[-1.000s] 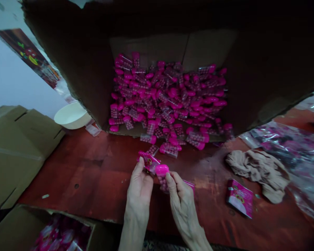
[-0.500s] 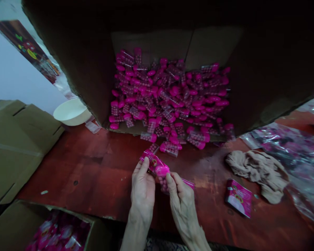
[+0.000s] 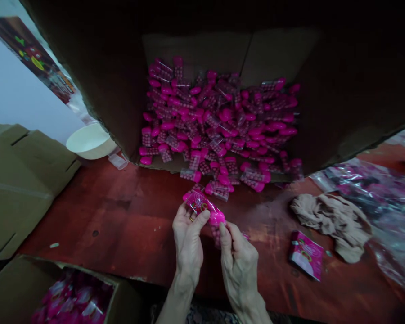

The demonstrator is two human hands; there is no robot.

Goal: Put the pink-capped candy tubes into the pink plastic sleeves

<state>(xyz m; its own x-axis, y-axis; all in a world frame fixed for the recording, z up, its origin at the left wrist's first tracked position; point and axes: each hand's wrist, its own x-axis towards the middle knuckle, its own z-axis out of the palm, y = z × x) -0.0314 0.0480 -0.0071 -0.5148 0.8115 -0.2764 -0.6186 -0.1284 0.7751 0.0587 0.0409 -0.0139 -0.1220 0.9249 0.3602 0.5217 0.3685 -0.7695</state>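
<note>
A pink printed wrapper (image 3: 201, 203) lies slantwise between my hands, over a small bottle with a pink cap and round pink pieces (image 3: 215, 233). My left hand (image 3: 190, 240) holds the wrapper, its thumb on the printed face and a ring on one finger. My right hand (image 3: 239, 261) pinches the bottle near its cap, at the wrapper's lower right end. Just beyond the hands, several loose bottles (image 3: 219, 190) lie by the opening of a large cardboard box (image 3: 195, 49), which holds a heap of such bottles (image 3: 222, 121).
On the red table (image 3: 128, 216) are a pink box (image 3: 307, 255), a beige cloth (image 3: 334, 220), clear plastic bags (image 3: 384, 198) and a white bowl (image 3: 91, 140). A carton of pink packs (image 3: 76, 301) stands at lower left, below folded cardboard (image 3: 23, 180).
My left thumb has moved across the wrapper towards its middle. Both hands and the wrapped bottle have shifted slightly right, and less of a pink strip shows behind my right hand.
</note>
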